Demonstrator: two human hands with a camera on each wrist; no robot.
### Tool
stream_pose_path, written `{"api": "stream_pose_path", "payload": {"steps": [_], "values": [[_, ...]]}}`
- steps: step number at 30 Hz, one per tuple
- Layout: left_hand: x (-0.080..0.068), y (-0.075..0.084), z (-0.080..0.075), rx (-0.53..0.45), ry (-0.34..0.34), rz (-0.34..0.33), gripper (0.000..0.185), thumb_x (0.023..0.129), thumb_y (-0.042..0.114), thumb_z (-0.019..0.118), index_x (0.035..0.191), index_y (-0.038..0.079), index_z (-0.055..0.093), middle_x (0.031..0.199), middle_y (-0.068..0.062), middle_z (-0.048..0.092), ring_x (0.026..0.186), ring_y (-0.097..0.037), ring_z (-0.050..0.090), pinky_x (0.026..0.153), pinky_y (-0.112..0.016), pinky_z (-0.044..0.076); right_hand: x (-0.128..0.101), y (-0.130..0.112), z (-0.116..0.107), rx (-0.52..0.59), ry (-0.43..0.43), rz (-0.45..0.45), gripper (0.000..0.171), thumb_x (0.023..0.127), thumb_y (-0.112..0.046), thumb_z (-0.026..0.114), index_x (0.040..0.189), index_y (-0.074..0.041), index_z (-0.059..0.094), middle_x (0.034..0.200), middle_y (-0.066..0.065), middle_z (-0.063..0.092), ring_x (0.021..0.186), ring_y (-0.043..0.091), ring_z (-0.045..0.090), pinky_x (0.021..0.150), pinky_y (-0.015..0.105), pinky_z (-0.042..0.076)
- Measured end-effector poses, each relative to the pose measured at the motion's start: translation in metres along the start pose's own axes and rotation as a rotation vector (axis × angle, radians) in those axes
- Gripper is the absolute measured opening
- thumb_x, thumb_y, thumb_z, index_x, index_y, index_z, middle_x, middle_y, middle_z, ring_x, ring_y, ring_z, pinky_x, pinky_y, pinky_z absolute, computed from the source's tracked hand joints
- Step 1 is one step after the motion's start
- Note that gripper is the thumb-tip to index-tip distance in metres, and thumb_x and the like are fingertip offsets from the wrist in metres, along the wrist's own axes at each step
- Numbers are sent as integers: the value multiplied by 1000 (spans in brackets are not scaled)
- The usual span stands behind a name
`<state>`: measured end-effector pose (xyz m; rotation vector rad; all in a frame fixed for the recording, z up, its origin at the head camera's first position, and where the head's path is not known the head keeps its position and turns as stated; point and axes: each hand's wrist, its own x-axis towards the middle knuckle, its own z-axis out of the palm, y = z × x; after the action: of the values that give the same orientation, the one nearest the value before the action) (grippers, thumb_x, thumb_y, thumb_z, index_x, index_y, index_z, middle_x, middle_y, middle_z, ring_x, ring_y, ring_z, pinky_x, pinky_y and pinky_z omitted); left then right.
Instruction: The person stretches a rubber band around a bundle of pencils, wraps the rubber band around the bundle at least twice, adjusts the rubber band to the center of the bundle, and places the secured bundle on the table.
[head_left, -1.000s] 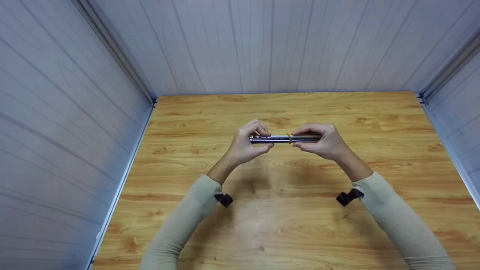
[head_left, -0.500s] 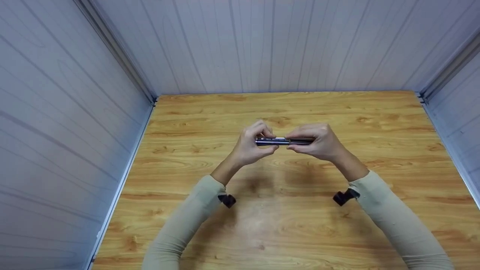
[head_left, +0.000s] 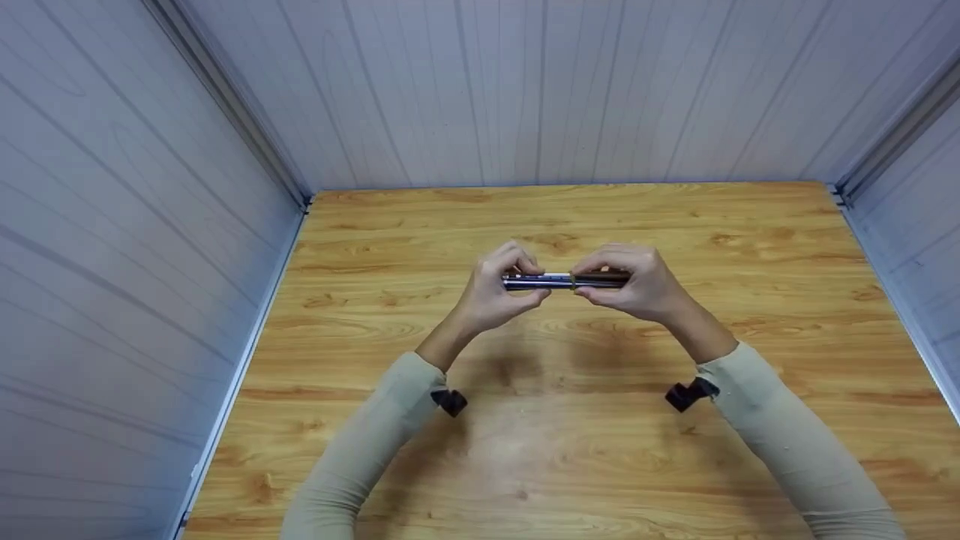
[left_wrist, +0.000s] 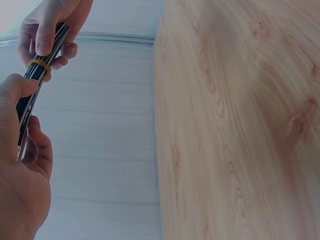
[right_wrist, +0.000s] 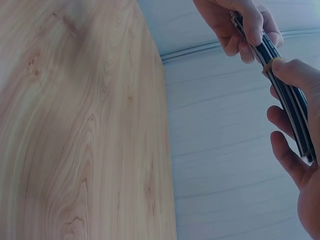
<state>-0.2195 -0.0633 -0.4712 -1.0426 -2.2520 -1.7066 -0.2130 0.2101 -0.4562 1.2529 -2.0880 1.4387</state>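
A slim bundle of dark, shiny rods (head_left: 559,281) is held level above the wooden table (head_left: 570,450). A yellow rubber band (head_left: 572,281) wraps it near the middle. My left hand (head_left: 501,289) pinches the bundle's left end between thumb and curled fingers. My right hand (head_left: 636,289) grips the right end, its thumb and forefinger at the band. In the left wrist view the bundle (left_wrist: 31,95) runs from my left hand (left_wrist: 20,185) up to the right hand (left_wrist: 52,25), with the band (left_wrist: 39,64) below it. The right wrist view shows the bundle (right_wrist: 290,105) and band (right_wrist: 272,62).
Pale panelled walls (head_left: 540,90) close the table in at the back and on both sides. Bare wood lies all round the hands. A small black wrist mount (head_left: 450,401) sits on each sleeve.
My right hand has slid left along the bundle, bringing the two hands closer together. The rubber band sits slightly further left than a second ago.
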Motion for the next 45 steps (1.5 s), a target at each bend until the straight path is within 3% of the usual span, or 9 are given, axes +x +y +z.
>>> {"api": "stream_pose_path", "payload": {"steps": [12,18,25,30,33,39,45], "values": [[2,1,2,32,-10,45,26,92,-2,89,95,-6,64,106,-23,69,99,-25,71,85,-23,62,3,1,6,-77,6,-64,39,78,18,92,112,1,87,98,20,85,77,11,70,69,11,52],[0,-1,-5,31,16,37,23,92,-1,90,97,-6,69,108,-23,73,99,-26,73,87,-23,63,-2,4,-1,-56,-13,12,42,80,17,92,118,3,84,103,23,84,97,0,76,84,9,60],[-4,-5,-13,33,32,33,20,89,-4,91,101,-7,75,105,-23,75,95,-22,73,85,-21,63,-10,6,-8,-19,-26,128,33,89,18,83,118,3,81,103,22,81,87,-2,70,74,12,57],[-4,-7,-9,148,30,96,17,95,2,87,105,-5,74,108,-21,74,97,-29,75,87,-27,65,-12,4,-3,18,17,200,25,96,15,75,120,7,77,110,27,78,93,-2,71,79,12,57],[-3,-8,-4,191,56,121,17,95,2,85,104,-4,73,107,-20,72,96,-29,74,86,-29,66,-11,3,2,46,42,235,23,98,15,72,119,8,75,112,26,76,88,-1,67,75,13,56],[0,-10,-2,175,91,148,17,90,-1,86,101,-4,73,105,-22,70,93,-30,74,84,-28,66,-11,4,5,75,53,253,25,96,16,72,119,8,75,113,24,75,85,2,64,71,15,54],[8,-15,-4,187,97,129,17,91,0,86,100,-3,73,104,-20,72,89,-26,70,79,-24,58,-7,11,5,59,70,257,27,95,17,73,119,7,76,112,24,75,85,2,64,73,14,54]]}}
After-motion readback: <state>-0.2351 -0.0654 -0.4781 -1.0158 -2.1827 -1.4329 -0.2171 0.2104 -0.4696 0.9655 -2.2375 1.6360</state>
